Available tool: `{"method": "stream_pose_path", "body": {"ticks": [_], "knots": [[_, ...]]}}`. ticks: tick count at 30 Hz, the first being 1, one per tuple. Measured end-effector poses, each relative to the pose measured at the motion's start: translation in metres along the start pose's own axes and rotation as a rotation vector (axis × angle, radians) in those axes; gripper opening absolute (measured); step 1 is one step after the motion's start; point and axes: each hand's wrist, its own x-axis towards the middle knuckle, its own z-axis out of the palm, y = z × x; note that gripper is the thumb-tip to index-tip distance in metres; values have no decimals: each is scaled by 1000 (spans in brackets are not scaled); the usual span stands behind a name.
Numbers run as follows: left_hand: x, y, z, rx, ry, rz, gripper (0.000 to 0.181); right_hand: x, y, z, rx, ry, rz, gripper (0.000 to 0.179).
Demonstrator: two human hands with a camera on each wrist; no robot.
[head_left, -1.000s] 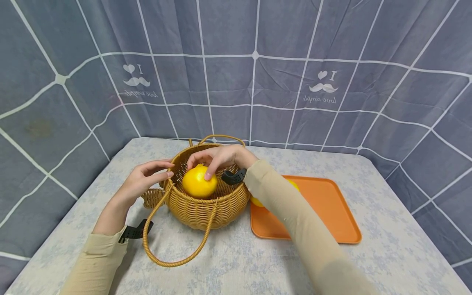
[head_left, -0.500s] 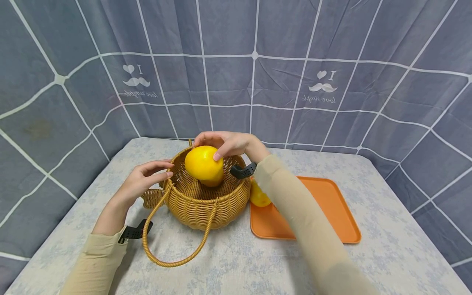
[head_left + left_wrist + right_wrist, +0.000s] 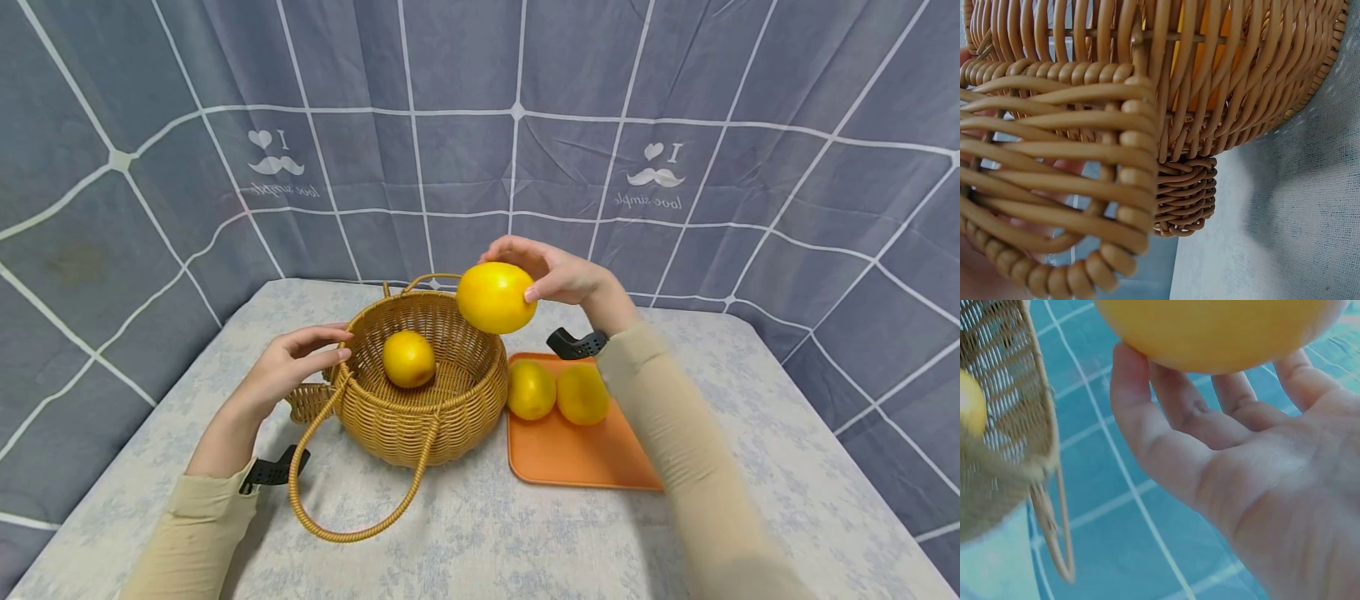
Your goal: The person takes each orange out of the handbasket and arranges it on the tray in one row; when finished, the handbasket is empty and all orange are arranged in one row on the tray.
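Note:
A yellow lemon [image 3: 497,297] is held between the thumb and fingers of my right hand [image 3: 558,271], raised over the right rim of the wicker basket [image 3: 420,437]. In the right wrist view the fingertips press against the lemon [image 3: 1222,337] from below. Inside the basket lies another lemon [image 3: 408,359]. My left hand [image 3: 281,371] rests at the basket's left rim, thumb and fingers fairly straight against it. From the left wrist, the woven basket side [image 3: 1229,75] and a flat woven piece [image 3: 1066,162] mostly cover that hand.
An orange tray [image 3: 577,458] lies right of the basket, bearing a lemon [image 3: 532,390] near the basket wall and a second lemon [image 3: 583,394] beside it. One looped handle [image 3: 352,536] hangs down onto the table in front. A tiled-pattern curtain [image 3: 465,167] stands behind.
My right hand has lifted a lemon out of the basket and carried it up and right, uncovering the lemon inside and both on the tray. The left hand stays put.

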Motion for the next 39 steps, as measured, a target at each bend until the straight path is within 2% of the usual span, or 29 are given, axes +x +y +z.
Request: {"method": "stream_pose_path", "body": {"ticks": [7, 14, 20, 29, 39], "knots": [[-1, 0, 0, 9, -1, -7, 42, -67, -11, -2, -24, 165, -22, 52], [-1, 2, 1, 7, -7, -12, 43, -132, -4, 3, -54, 335, -21, 48], [-1, 2, 1, 2, -6, -11, 43, -175, 0, 14, -126, 445, -16, 51], [-2, 2, 1, 0, -6, -6, 42, -219, 16, 27, -233, 499, 38, 58], [-2, 2, 1, 8, -5, -14, 42, -244, 41, 35, -279, 571, 106, 62]]}}
